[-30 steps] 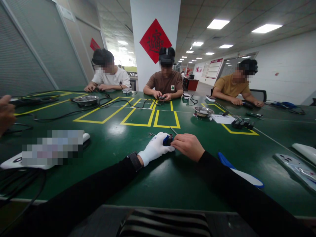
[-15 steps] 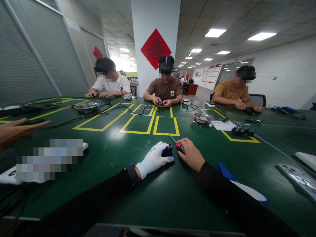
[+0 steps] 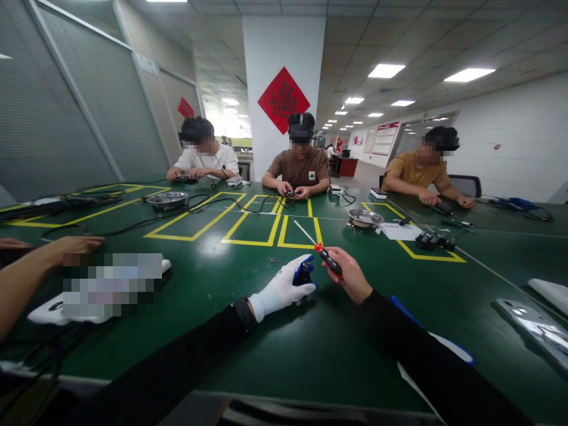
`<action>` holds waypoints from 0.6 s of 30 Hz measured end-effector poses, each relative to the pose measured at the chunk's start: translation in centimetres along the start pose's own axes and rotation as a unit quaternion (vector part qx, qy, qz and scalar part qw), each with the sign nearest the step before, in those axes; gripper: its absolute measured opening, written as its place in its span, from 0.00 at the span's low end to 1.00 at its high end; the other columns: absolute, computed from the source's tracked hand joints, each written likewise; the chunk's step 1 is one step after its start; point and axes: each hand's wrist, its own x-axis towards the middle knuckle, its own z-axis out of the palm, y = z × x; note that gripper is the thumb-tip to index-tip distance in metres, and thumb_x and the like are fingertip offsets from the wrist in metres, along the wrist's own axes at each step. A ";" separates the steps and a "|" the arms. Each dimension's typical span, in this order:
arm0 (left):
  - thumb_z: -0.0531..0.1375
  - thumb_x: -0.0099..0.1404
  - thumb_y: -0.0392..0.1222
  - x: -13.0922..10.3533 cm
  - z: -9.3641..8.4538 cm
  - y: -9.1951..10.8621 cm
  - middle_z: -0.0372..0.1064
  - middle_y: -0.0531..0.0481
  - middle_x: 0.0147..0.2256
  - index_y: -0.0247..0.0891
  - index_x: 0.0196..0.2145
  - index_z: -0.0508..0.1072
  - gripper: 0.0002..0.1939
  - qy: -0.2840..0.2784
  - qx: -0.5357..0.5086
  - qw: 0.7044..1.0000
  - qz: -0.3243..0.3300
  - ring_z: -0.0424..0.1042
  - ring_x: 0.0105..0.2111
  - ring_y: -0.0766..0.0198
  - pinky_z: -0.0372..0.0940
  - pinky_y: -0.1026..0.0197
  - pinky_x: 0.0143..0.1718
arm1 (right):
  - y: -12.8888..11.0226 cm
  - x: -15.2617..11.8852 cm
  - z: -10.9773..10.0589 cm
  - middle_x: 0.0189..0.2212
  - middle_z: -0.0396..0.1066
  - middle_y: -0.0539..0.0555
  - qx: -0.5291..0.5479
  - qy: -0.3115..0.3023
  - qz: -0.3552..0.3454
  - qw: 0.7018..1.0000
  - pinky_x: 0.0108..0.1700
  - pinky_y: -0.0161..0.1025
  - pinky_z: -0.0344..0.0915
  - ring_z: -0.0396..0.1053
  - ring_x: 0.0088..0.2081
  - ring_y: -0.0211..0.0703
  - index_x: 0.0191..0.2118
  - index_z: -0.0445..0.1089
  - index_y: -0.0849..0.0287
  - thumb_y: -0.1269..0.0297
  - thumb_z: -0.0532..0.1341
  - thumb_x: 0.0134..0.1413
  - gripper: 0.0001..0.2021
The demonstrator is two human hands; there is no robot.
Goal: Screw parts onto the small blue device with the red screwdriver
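My left hand [image 3: 288,283], in a white glove with blue fingertips, is closed around a small black part [image 3: 304,273] with a metal top. That part stays partly hidden by the fingers, so its exact kind is unclear. Bare and just to the right, my right hand [image 3: 350,275] grips a screwdriver [image 3: 331,262] by its black and red handle. The shaft points up and to the left, away from me, and its tip is apart from the black part. A few tiny screws [image 3: 273,260] lie on the green table beyond my left hand.
A white and blue glove [image 3: 450,346] lies by my right forearm, with a phone [image 3: 532,328] farther right. Metal bowls [image 3: 364,218], a paper sheet [image 3: 402,231] and several black parts [image 3: 437,241] are across the table [image 3: 213,355]. Co-workers sit opposite; another person's arm [image 3: 39,266] reaches in left.
My right hand has lifted the screwdriver off the tabletop and tilted it, its handle now in the grasp. The left hand still holds the black part. The view has tipped slightly upward.
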 end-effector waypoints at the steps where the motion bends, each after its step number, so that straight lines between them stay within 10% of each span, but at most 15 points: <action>1: 0.63 0.56 0.41 0.0 0.0 0.1 0.59 0.41 0.58 0.40 0.60 0.57 0.35 0.001 0.004 1.000 0.008 0.61 0.56 0.52 0.56 0.47 0.58 | 0.1 0.0 0.0 0.26 0.70 0.49 0.022 -0.001 0.009 1.000 0.14 0.28 0.43 0.55 0.14 0.27 0.39 0.66 0.59 0.57 0.61 0.50 0.13; 11: 0.62 0.57 0.42 -0.2 0.4 -0.8 0.58 0.40 0.58 0.39 0.61 0.55 0.36 0.003 0.016 1.000 0.006 0.60 0.57 0.52 0.54 0.47 0.60 | -0.2 0.2 -0.3 0.30 0.70 0.46 0.273 0.011 0.034 0.961 0.27 0.29 0.65 0.64 0.26 0.29 0.41 0.68 0.54 0.76 0.67 0.42 0.19; 18: 0.64 0.55 0.41 -0.1 0.2 -0.8 0.58 0.41 0.58 0.39 0.61 0.55 0.38 0.000 -0.002 1.000 0.002 0.59 0.58 0.51 0.54 0.48 0.60 | -0.2 0.3 -0.2 0.37 0.75 0.55 0.304 0.023 0.050 0.951 0.21 0.26 0.62 0.57 0.17 0.24 0.37 0.69 0.62 0.67 0.61 0.54 0.05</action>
